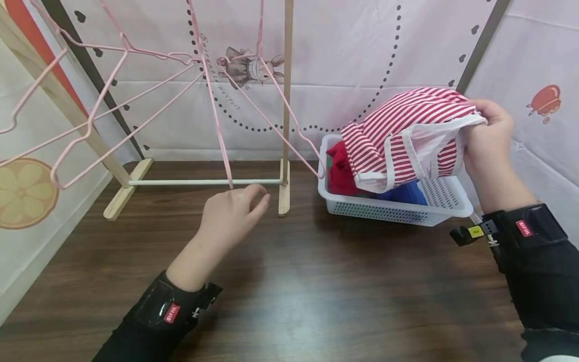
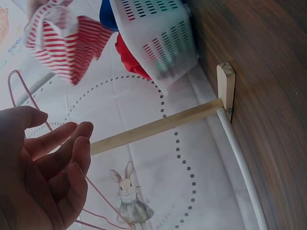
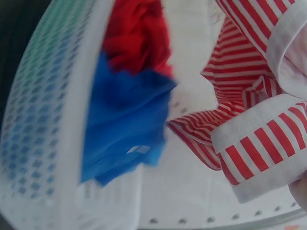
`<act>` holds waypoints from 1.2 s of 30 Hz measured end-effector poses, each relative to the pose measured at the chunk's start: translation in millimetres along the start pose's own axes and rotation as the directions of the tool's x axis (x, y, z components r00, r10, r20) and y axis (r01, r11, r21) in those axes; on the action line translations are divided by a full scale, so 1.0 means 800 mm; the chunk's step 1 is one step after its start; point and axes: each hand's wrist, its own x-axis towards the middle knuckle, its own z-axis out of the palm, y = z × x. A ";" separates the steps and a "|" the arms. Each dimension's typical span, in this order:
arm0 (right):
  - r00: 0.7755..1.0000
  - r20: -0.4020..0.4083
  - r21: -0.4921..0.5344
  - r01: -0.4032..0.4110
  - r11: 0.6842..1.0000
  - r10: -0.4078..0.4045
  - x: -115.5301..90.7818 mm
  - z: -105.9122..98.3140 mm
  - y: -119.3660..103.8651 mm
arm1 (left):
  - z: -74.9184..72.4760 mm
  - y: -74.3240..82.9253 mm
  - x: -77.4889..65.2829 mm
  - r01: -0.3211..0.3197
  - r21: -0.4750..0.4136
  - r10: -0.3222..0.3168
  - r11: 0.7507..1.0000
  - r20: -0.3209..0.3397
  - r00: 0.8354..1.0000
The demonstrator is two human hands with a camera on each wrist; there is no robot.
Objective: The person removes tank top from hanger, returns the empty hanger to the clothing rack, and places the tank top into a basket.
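Observation:
Over the basket, my right hand (image 1: 490,128) grips a red-and-white striped garment (image 1: 384,120) by its white-trimmed edge. The garment hangs bunched, its folds hiding its full shape; in the right wrist view its broad white bands (image 3: 259,120) show close up. My left hand (image 1: 228,213) is raised over the floor, fingers loosely bent and holding nothing in the left wrist view. The lower end of a pink hanger (image 1: 214,108) overlaps its knuckles in the head view. Below the garment, a white plastic basket (image 1: 380,211) contains red cloth (image 1: 341,173) and blue cloth (image 1: 404,193).
Several pink hangers hang at the upper left, one wire hanger (image 1: 277,90) reaching toward the basket. A wooden rack post (image 1: 287,100) stands left of the basket, with a white bar (image 1: 203,182) low along the floor. A printed white curtain (image 1: 353,50) backs the dark wood floor (image 1: 316,286).

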 end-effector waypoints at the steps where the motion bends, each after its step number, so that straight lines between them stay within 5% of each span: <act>1: 1.000 -0.024 -0.023 -0.007 1.000 0.006 0.002 -0.004 0.004 | 0.000 0.000 0.000 -0.001 0.003 0.001 1.000 -0.001 1.000; 6: 0.993 -0.113 -0.180 -0.066 0.982 0.046 0.011 -0.022 0.029 | 0.000 -0.001 -0.002 0.000 0.014 0.000 1.000 -0.002 1.000; 10: 0.992 -0.110 -0.379 -0.100 0.920 0.063 0.012 -0.036 0.048 | 0.001 -0.002 -0.003 0.008 0.019 -0.008 1.000 0.009 1.000; 17: 0.991 -0.023 -0.712 -0.111 0.693 0.134 0.012 -0.060 0.071 | 0.002 -0.004 -0.005 0.032 0.007 -0.032 0.999 0.020 0.999; 23: 0.969 0.115 -0.814 -0.035 0.580 0.220 0.011 -0.079 0.084 | 0.003 -0.008 -0.007 0.040 0.004 -0.040 0.999 0.024 0.999; 27: 0.929 0.226 -0.866 0.055 0.497 0.292 0.012 -0.086 0.088 | 0.003 -0.010 -0.008 0.041 0.009 -0.041 0.999 0.020 0.999; 32: 0.833 0.381 -0.904 0.245 0.350 0.402 0.011 -0.090 0.089 | 0.003 -0.012 -0.009 0.055 0.014 -0.056 0.998 0.030 0.998; 36: 0.766 0.461 -0.886 0.363 0.290 0.448 0.007 -0.087 0.083 | 0.005 -0.014 -0.011 0.060 0.011 -0.061 0.998 0.031 0.998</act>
